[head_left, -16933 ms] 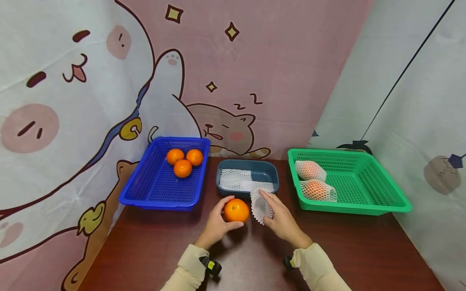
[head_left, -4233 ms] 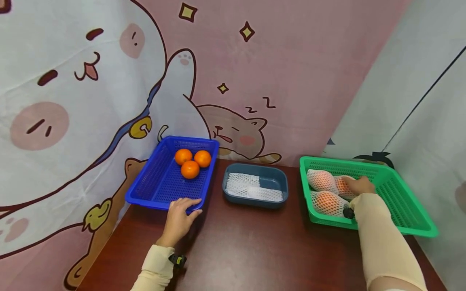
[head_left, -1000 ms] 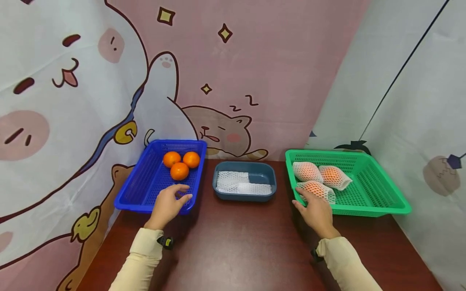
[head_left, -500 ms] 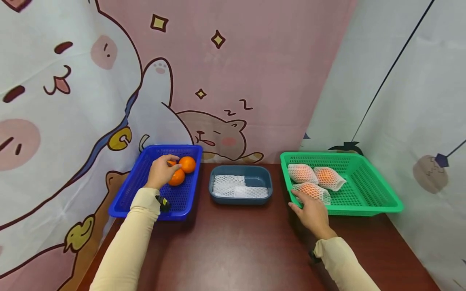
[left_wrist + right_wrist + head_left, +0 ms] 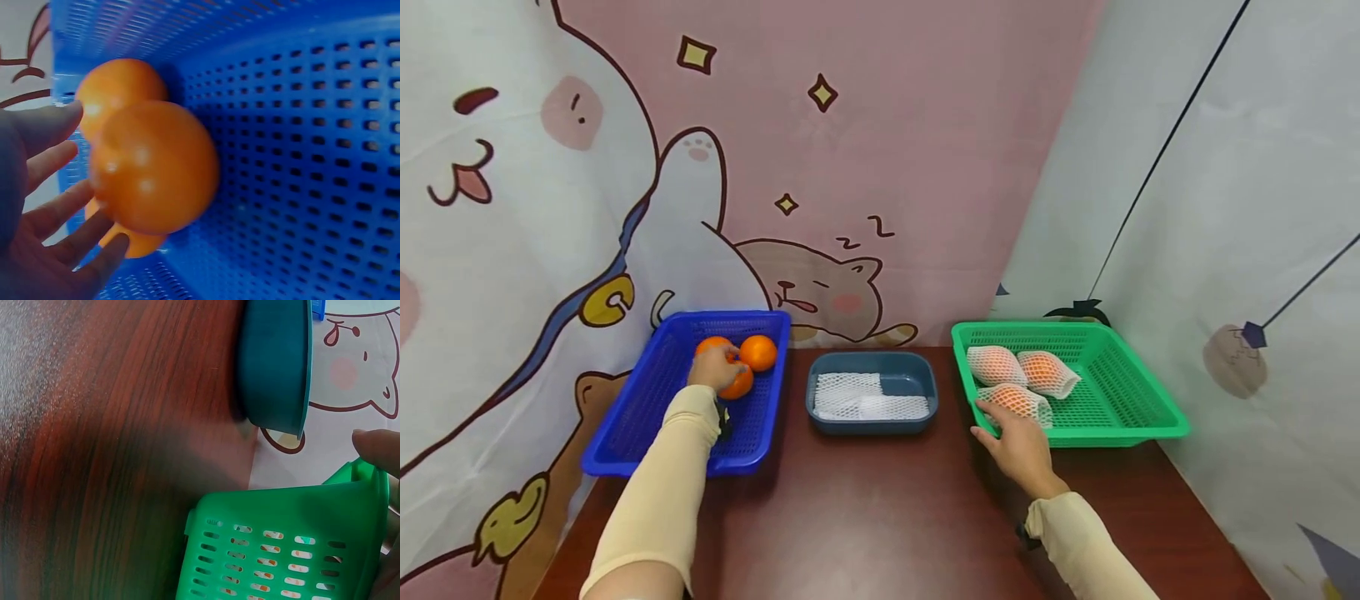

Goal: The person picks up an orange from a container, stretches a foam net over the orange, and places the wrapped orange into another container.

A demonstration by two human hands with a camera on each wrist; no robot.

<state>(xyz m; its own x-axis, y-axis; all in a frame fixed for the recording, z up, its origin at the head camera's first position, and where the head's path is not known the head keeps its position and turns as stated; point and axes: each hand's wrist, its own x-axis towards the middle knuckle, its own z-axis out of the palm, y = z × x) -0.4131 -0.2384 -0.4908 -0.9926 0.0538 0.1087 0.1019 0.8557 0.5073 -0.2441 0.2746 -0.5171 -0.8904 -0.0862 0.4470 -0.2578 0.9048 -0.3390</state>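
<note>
My left hand [image 5: 715, 367] reaches into the blue basket [image 5: 617, 408], over three oranges. In the left wrist view its spread fingers [image 5: 81, 234] lie close against the nearest orange [image 5: 156, 169]; a second orange [image 5: 115, 90] and a third sit behind it. The head view shows one orange [image 5: 758, 353] uncovered, with the other two partly hidden by the hand. My right hand [image 5: 1018, 450] rests at the front left corner of the green basket [image 5: 1120, 433], thumb and fingers near the rim. Inside that basket lie three oranges in white foam nets [image 5: 996, 365].
Between the baskets stands a dark blue-grey tray [image 5: 872, 427] holding flat white foam nets [image 5: 850, 396]. All stand on a dark reddish-brown table [image 5: 850, 517]. A cloth printed with cartoon animals [image 5: 925, 167] hangs behind.
A third net-wrapped orange has been let go in the green basket. My right hand moved back to that basket's front left corner, while my left hand reached forward to the oranges.
</note>
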